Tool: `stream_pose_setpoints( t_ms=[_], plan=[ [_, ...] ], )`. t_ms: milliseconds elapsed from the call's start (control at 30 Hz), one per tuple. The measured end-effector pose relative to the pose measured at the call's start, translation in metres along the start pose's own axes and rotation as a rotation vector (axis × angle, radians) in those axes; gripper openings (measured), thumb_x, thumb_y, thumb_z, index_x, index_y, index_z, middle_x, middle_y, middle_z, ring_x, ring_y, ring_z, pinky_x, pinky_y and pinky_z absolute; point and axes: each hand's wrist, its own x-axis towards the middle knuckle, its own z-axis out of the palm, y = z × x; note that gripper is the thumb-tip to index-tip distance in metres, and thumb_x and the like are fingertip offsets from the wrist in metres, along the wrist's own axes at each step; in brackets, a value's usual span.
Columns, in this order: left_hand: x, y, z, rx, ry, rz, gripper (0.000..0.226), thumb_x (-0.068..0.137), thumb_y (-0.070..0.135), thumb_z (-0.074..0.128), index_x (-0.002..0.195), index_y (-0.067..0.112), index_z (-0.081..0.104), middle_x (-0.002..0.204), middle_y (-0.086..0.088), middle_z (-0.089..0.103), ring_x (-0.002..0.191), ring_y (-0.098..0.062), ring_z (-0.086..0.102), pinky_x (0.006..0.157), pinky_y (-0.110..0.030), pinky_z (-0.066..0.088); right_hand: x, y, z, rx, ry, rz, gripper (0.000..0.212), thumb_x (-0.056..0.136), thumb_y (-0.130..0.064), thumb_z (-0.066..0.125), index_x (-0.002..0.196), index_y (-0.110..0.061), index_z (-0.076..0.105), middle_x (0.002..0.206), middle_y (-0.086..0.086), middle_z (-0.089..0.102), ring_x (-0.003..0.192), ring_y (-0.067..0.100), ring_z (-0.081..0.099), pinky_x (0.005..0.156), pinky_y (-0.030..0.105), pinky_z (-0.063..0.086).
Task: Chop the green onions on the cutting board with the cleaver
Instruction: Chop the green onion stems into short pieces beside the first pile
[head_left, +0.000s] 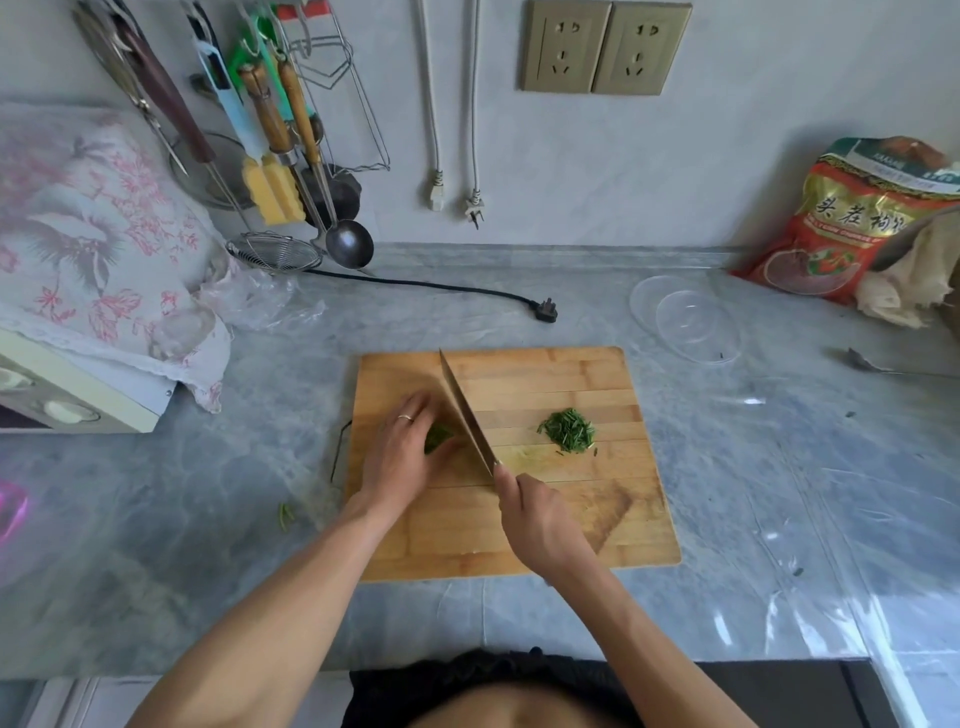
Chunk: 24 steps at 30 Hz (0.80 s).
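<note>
Two hands work here: the right hand (537, 519) grips the cleaver (467, 415) by its handle, and the left hand (402, 449) holds the uncut onions (438, 436) with curled fingers, just left of the blade. To cut well, I think the fingertips should stay tucked and the blade should step left in small moves. A chopped pile (568, 430) lies to the right on the board (545, 519). This board rests on a grey counter (779, 467); a clear bowl (685, 317) stands far right.
</note>
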Motion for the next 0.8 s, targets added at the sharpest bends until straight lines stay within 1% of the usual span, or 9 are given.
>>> stream_pose_setpoints(
  t_ms=[67,167,200,267,333,433,567,700,800],
  plan=[
    [0.001,0.004,0.000,-0.062,0.022,0.050,0.046,0.090,0.042,0.066,0.129,0.018,0.060,0.135,-0.001,0.056,0.125,-0.018,0.053,0.092,-0.038,0.054,-0.002,-0.001,0.000,-0.003,-0.018,-0.004,0.053,0.103,-0.046,0.030,0.072,-0.007,0.047,0.064,0.008,0.053,0.054,0.018,0.043,0.054,0.035,0.034],
    [-0.001,0.003,0.001,-0.119,0.020,0.091,0.039,0.092,0.034,0.067,0.127,0.017,0.062,0.133,0.000,0.059,0.128,-0.017,0.051,0.097,-0.034,0.051,-0.001,-0.001,-0.001,0.072,0.004,0.053,0.059,0.102,-0.048,0.029,0.082,0.000,0.056,0.077,0.019,0.063,0.062,0.025,0.052,0.058,0.035,0.040],
    [-0.002,0.001,0.002,-0.126,0.021,0.084,0.038,0.092,0.033,0.068,0.125,0.016,0.064,0.131,0.000,0.060,0.127,-0.017,0.053,0.098,-0.034,0.050,-0.001,0.000,-0.001,0.084,0.020,0.074,0.061,0.102,-0.049,0.029,0.086,0.003,0.057,0.080,0.022,0.064,0.065,0.030,0.054,0.060,0.038,0.042],
    [-0.002,0.002,0.005,-0.128,0.044,0.052,0.033,0.090,0.030,0.069,0.119,0.015,0.068,0.127,0.000,0.062,0.120,-0.018,0.057,0.095,-0.033,0.051,0.001,0.001,-0.002,0.115,0.028,0.069,0.065,0.103,-0.047,0.027,0.089,0.009,0.057,0.073,0.023,0.061,0.062,0.037,0.050,0.061,0.047,0.045],
    [-0.002,0.008,0.007,-0.137,0.069,0.027,0.026,0.090,0.025,0.070,0.114,0.015,0.072,0.124,0.000,0.064,0.117,-0.018,0.059,0.094,-0.031,0.051,0.001,0.000,-0.002,0.133,0.023,0.061,0.063,0.103,-0.044,0.027,0.089,0.011,0.055,0.067,0.021,0.053,0.056,0.030,0.043,0.056,0.049,0.046],
    [-0.002,0.017,0.008,-0.188,0.091,0.038,0.015,0.090,0.017,0.069,0.103,0.014,0.074,0.115,0.003,0.067,0.106,-0.014,0.062,0.085,-0.025,0.051,-0.003,-0.001,0.002,0.145,0.035,0.086,0.069,0.100,-0.052,0.025,0.088,0.008,0.057,0.067,0.021,0.056,0.056,0.028,0.047,0.055,0.047,0.048],
    [0.000,0.016,0.008,-0.216,0.080,-0.023,0.012,0.085,0.009,0.069,0.096,0.012,0.073,0.109,0.005,0.068,0.100,-0.012,0.062,0.083,-0.029,0.054,-0.006,0.001,0.008,0.170,0.042,0.101,0.066,0.101,-0.050,0.029,0.083,0.007,0.057,0.067,0.024,0.059,0.054,0.026,0.049,0.054,0.046,0.049],
    [-0.001,0.018,-0.003,-0.349,0.109,-0.119,0.020,0.085,0.006,0.068,0.104,0.011,0.072,0.112,0.008,0.065,0.107,-0.007,0.060,0.090,-0.007,0.041,-0.009,-0.001,0.006,0.205,0.018,0.093,0.070,0.099,-0.055,0.030,0.082,0.008,0.056,0.062,0.014,0.055,0.054,0.023,0.048,0.053,0.043,0.047],
    [-0.009,0.016,-0.017,-0.441,0.271,-0.239,0.020,0.090,0.009,0.066,0.110,0.010,0.071,0.117,0.005,0.066,0.111,-0.004,0.058,0.093,-0.003,0.038,-0.010,-0.003,0.003,0.220,-0.005,0.054,0.073,0.094,-0.062,0.027,0.080,0.004,0.054,0.062,0.010,0.050,0.055,0.023,0.044,0.051,0.039,0.040]
  ],
)
